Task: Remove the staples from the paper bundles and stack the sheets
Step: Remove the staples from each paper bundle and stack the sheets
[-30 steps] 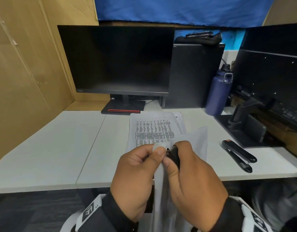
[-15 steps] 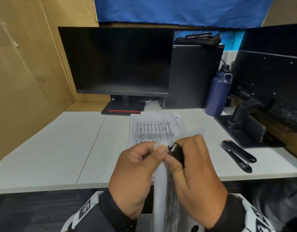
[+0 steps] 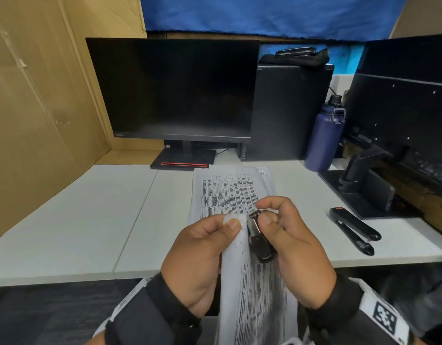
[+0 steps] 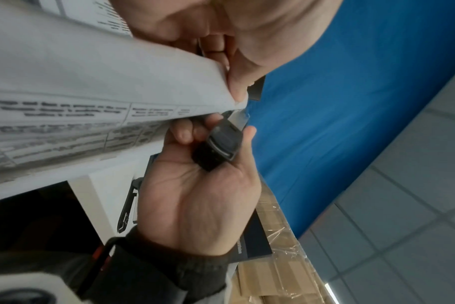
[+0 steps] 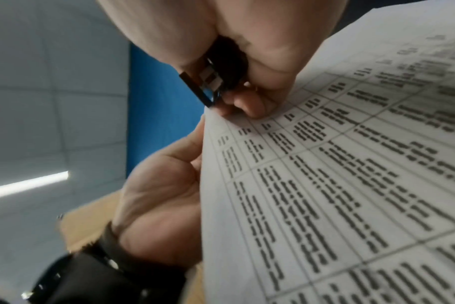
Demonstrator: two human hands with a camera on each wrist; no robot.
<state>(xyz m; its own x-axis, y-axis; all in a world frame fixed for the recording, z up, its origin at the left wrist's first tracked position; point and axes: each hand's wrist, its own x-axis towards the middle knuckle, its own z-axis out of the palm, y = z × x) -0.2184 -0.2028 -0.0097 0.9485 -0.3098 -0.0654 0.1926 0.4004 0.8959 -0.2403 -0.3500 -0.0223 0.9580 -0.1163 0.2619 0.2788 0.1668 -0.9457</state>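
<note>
Here, the left hand (image 3: 202,255) pinches the top corner of a paper bundle (image 3: 254,295) between thumb and curled fingers, holding it in the air just in front of the near edge of the white desk (image 3: 90,220). The bundle hangs down from that corner towards the person, its printed table facing up and to the right. The right hand (image 3: 292,247) grips a black staple remover (image 3: 259,240), thumb on its top and curled fingers underneath, with the metal tip set right against the pinched corner of the bundle. In the left wrist view the staple remover (image 4: 221,144) lies across the right palm with the fingertips (image 4: 182,131) folded against it, and its tip meets the paper edge beside the left thumb. Whether a staple is caught in the tip cannot be told. On the desk, beyond the hands, a stack of printed sheets (image 3: 230,192) lies flat in front of the base of the dark monitor (image 3: 175,90). To the right of the stack a black stapler (image 3: 354,230) rests on the desk, well apart from it. A dark blue bottle (image 3: 324,135) stands at the back right of the desk, next to a black computer case (image 3: 284,113).
</note>
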